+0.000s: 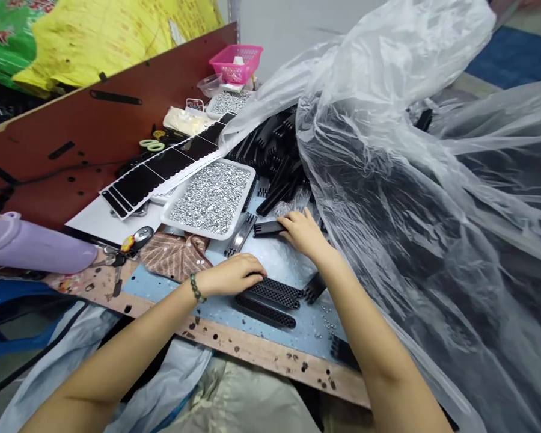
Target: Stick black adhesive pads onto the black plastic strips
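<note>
My right hand (301, 233) is closed at the right end of a black plastic piece with short prongs (267, 229), thumb and fingers on it. Lower and to the left, my left hand (234, 274) has its fingers curled together at the left ends of long black perforated strips (277, 293); whether it grips one is hidden. Another black strip with rounded ends (265, 311) lies parallel, nearer the table edge. A shiny black pronged piece (240, 234) rests beside the white tray (241, 225) of small silvery metal parts.
A big clear plastic bag (356, 150) of black pieces covers the right side. Behind are a pink basket (237, 63), green-handled scissors (152, 145) and black label sheets (162, 165). A brown cloth (175, 255), keys (117, 264) and a purple bottle (36, 243) are at left.
</note>
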Motion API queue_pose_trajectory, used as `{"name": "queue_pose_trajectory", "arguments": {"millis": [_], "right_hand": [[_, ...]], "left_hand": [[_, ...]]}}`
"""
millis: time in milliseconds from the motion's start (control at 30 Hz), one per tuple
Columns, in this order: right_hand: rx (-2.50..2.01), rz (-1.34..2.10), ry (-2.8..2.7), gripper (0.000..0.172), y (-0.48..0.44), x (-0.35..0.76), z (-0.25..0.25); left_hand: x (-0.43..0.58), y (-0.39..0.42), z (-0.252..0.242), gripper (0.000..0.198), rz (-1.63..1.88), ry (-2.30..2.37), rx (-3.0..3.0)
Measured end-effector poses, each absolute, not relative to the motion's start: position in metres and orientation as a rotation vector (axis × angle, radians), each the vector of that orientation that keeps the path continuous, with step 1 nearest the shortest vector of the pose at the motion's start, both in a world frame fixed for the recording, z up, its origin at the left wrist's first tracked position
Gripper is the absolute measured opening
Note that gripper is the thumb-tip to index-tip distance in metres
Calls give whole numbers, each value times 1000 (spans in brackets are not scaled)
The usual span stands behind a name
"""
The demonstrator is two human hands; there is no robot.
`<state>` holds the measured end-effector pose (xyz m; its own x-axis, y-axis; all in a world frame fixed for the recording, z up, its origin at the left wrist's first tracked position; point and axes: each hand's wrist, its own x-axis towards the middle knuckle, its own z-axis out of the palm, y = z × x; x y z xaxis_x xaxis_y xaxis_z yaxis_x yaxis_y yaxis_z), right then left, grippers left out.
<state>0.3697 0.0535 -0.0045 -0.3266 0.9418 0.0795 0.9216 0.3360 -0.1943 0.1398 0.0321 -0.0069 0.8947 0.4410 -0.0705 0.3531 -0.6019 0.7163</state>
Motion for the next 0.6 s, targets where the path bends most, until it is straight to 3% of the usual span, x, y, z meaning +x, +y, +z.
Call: {"name": "queue_pose_trajectory", "arguments": {"millis": [100, 300, 433, 600], "right_hand": [[-1705, 399, -2279, 33, 37, 368, 3], [-1603, 808, -2106, 30, 1, 370, 3], [-1630, 914, -2117, 30, -11, 369, -4], [-1604, 843, -2341, 35, -27, 363, -11]], "left_hand": [[132, 23, -1, 23, 166, 616, 2227], [113, 12, 4, 20, 572, 1135, 2271], [113, 11, -9, 29, 532, 1370, 2497], [112, 19, -29, 22, 546, 1296, 2606]]}}
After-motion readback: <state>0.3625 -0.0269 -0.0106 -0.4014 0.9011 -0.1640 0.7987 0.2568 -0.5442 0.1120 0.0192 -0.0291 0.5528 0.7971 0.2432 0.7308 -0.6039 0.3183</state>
